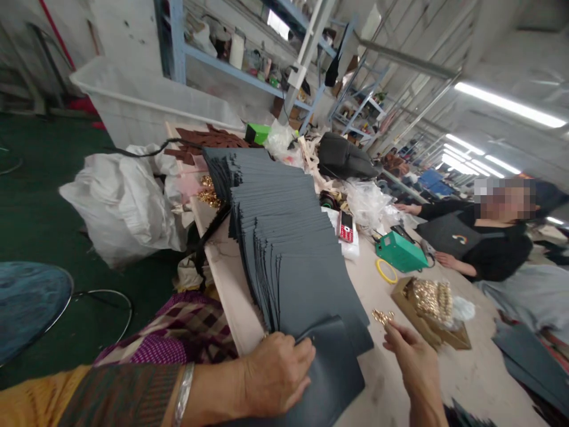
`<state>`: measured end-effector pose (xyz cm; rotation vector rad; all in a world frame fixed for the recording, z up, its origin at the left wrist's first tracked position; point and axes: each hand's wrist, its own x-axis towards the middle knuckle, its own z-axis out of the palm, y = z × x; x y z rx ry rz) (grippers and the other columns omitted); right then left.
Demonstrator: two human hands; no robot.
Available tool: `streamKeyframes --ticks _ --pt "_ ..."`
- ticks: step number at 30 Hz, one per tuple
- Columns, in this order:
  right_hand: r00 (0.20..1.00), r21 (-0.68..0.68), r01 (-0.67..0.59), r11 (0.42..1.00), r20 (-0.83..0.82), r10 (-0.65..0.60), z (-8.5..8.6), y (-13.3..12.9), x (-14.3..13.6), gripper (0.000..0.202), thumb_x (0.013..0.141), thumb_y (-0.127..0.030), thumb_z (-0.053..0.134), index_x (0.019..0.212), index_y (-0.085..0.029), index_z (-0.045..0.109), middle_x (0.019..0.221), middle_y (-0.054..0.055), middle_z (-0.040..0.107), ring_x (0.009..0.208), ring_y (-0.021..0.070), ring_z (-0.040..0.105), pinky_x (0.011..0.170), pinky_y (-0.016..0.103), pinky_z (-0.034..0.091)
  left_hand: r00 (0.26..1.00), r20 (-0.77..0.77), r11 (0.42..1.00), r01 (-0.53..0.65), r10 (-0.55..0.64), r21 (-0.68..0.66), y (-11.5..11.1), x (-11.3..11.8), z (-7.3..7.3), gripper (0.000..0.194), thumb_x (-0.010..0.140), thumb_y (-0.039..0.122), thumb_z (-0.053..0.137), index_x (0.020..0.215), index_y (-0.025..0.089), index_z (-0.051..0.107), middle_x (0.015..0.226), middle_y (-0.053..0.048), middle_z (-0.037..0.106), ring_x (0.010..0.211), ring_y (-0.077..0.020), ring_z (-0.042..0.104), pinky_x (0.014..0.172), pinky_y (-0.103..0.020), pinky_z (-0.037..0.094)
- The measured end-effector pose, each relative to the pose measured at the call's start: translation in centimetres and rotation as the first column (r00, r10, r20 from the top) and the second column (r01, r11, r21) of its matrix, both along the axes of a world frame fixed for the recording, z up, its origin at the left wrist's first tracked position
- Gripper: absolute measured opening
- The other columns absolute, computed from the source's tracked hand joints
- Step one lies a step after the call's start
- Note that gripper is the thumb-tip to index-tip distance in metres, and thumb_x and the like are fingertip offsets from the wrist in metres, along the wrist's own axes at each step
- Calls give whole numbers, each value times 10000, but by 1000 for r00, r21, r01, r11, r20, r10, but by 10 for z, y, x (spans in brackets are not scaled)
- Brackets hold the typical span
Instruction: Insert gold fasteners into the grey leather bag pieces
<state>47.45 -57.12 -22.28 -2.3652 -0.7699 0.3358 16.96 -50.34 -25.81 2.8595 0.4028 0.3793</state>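
- Here we are at the near end of the table [377,382], and the dark grey panel [335,370] lies at the lower end of a long run of sheets, one edge curling up.
- The left hand [280,373] is right on it, fingers curled and closed on that raised edge, a silver bracelet [184,394] at the wrist.
- Over to the right hand [413,356]: thumb and forefinger come close together at a small heap of gold pieces [381,316], just beside the panel; whether they grip one, I cannot tell.
- Beyond the panel runs the stack of grey sheets [288,225], overlapping in a long fan up the table.
- Right of the heap sits a cardboard carton [457,340], loaded with more gold fittings [431,299].
- Past it, a yellow ring [377,268] lies flat, just beside a green device [402,253]; a red phone [346,227] rests near the stack, with clear plastic [367,204] behind.
- Across the table, a co-worker [502,252] in dark clothing has both hands at the tabletop.
- Far end now: brown strips [213,137] and a bright green box [258,133].
- Off the left side, a bulging white sack [124,201], a round blue seat [31,305], a big pale bin [146,104], and blue shelving [235,68] behind.
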Motion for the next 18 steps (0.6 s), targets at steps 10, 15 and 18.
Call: streamKeyframes --ticks 10,15,18 --pt "855 125 -396 910 -311 415 -15 0 -136 324 767 -466 623 820 -153 688 653 23 631 563 148 538 517 244 459 1000 26 999 -1 2 -35 2 -1 0 296 908 348 433 1119 158 513 982 -61 583 749 -224 556 604 -373 470" --pt "846 54 -448 893 -297 442 -18 9 -131 324 788 -464 599 850 -160 694 723 39 663 603 163 563 541 252 466 1000 30 999 6 -5 -33 3 -2 3 297 907 353 437 1110 148 508 952 -58 571 734 -216 548 589 -366 463" --pt "840 14 -465 885 -311 445 -17 11 -131 328 786 -472 593 836 -162 689 718 37 664 599 165 566 558 259 472 999 32 999 2 0 -51 3 -3 3 302 909 352 437 1119 145 500 953 -60 573 739 -211 552 595 -356 459"
